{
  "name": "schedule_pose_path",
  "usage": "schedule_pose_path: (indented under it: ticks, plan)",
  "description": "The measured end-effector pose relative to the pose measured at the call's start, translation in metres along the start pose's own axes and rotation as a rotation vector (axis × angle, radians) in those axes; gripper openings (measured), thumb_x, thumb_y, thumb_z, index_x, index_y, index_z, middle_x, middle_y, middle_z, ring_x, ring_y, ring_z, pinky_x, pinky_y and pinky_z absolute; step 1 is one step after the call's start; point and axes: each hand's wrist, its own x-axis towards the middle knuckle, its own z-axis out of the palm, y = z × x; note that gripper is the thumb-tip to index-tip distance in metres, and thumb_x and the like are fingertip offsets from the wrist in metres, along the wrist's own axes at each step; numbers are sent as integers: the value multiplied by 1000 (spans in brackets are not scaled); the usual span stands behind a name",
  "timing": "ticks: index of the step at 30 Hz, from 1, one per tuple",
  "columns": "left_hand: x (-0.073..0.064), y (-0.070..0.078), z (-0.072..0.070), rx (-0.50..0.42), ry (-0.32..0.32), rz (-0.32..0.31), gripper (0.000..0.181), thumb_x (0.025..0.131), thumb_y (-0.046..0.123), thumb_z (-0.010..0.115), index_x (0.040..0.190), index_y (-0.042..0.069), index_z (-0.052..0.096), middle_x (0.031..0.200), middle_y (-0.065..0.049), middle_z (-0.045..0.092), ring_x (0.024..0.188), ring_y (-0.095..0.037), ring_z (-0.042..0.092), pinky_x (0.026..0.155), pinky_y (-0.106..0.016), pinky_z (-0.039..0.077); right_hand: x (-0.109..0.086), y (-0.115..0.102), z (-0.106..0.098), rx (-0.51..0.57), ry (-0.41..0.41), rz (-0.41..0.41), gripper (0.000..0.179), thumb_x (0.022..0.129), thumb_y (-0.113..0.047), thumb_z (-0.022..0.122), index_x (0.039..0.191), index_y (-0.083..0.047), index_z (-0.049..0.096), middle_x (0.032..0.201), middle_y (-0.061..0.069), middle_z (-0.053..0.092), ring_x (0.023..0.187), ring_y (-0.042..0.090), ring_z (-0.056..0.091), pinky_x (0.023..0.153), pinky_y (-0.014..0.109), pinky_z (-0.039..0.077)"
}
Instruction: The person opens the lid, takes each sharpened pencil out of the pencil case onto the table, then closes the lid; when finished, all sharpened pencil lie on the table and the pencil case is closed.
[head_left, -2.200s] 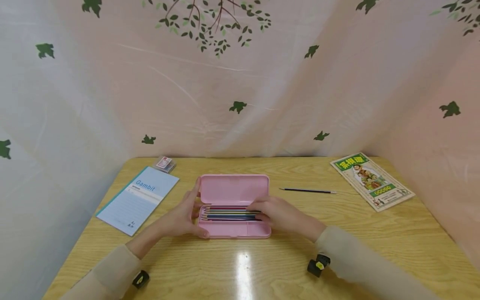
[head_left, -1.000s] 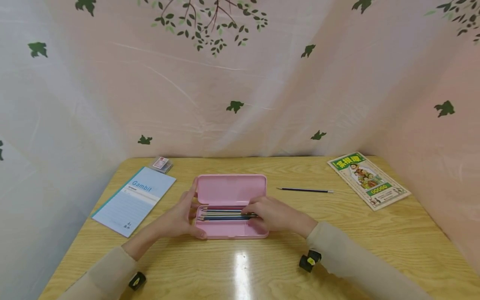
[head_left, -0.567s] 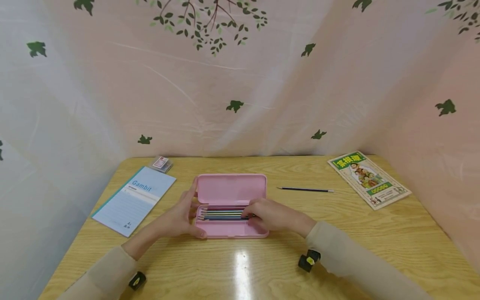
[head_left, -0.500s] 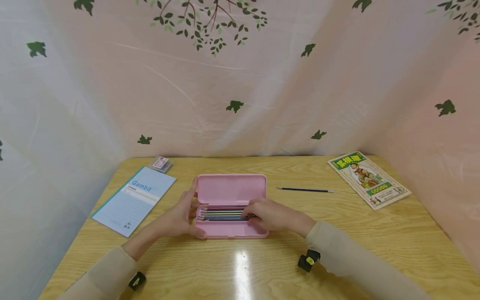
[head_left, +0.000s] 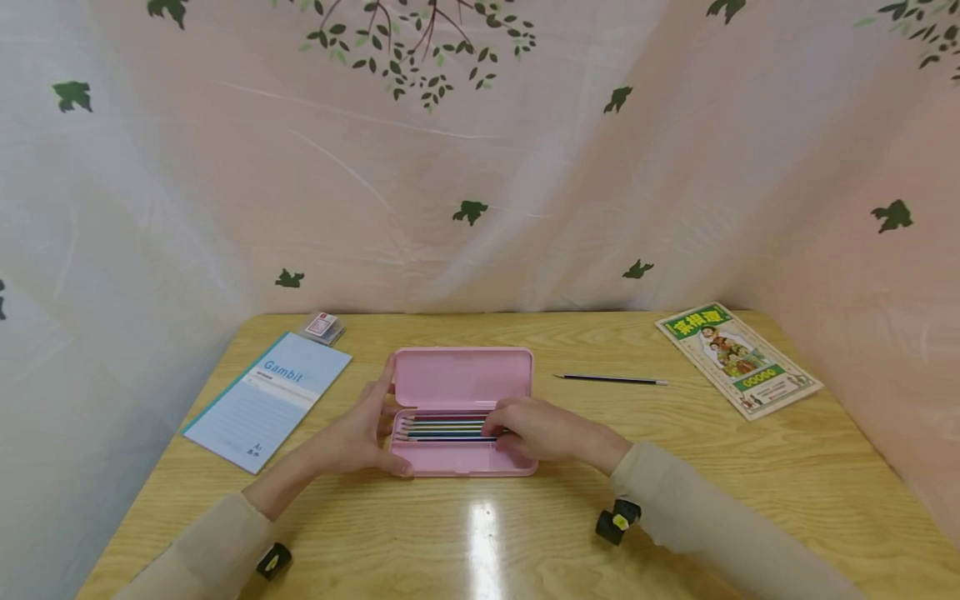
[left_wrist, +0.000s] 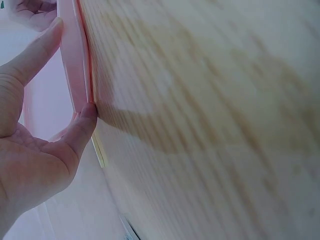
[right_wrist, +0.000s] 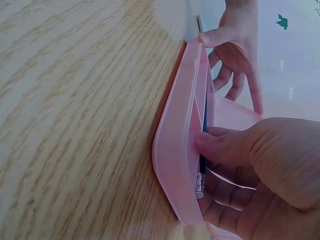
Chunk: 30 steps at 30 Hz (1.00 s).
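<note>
A pink pencil case (head_left: 463, 377) lies with its lid raised in the head view. Several pencils (head_left: 442, 427) are side by side in its back compartment, points to the left. My left hand (head_left: 360, 435) holds the case's left end, thumb at the front corner and index finger up along the lid. My right hand (head_left: 551, 429) reaches into the right end, where the right wrist view shows its thumb and fingers on a dark pencil (right_wrist: 201, 184) with a metal-banded eraser end. The fingers cover the other pencils' right ends.
A black pencil (head_left: 611, 379) lies on the wooden table (head_left: 375, 542) right of the case. Further right is an illustrated book (head_left: 738, 360). On the left are a blue notebook (head_left: 270, 400) and a small card box (head_left: 322, 327). A printed curtain (head_left: 465, 167) stands behind.
My right hand shifts slightly within the case's right end. The pencil that slanted in its fingers one second ago now lies level with the others. My left hand keeps its hold.
</note>
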Motion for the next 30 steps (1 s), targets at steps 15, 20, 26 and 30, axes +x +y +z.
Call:
schedule_pose_path:
  ticks: [15,20,26,30]
  plan:
    - [0,-1,1,-14,-3,3,148,70,10,95,159,28,-22,148,-27,22,129,-45,51,104,-48,48,0,-3,-1,-40,24,-37,20,95,2,67,108,-8,78,103,-1,73,93,6,64,86,28,57]
    - [0,-2,1,-12,-4,7,148,70,10,95,159,29,-22,147,-27,22,128,-43,52,104,-48,48,0,-5,-2,-25,19,-48,22,95,4,66,110,-7,78,103,-1,73,90,5,63,84,26,56]
    - [0,-2,1,-19,-4,15,148,70,9,95,159,27,-22,148,-27,21,128,-43,52,103,-47,49,-2,-7,-6,-30,25,-48,23,95,2,67,114,-8,77,103,0,73,90,7,63,85,27,56]
    - [1,-1,0,-16,0,18,149,69,8,95,159,26,-22,149,-25,21,129,-44,50,104,-47,48,-6,-8,-15,-58,46,-53,25,94,2,67,116,-7,76,104,1,72,92,8,62,86,29,56]
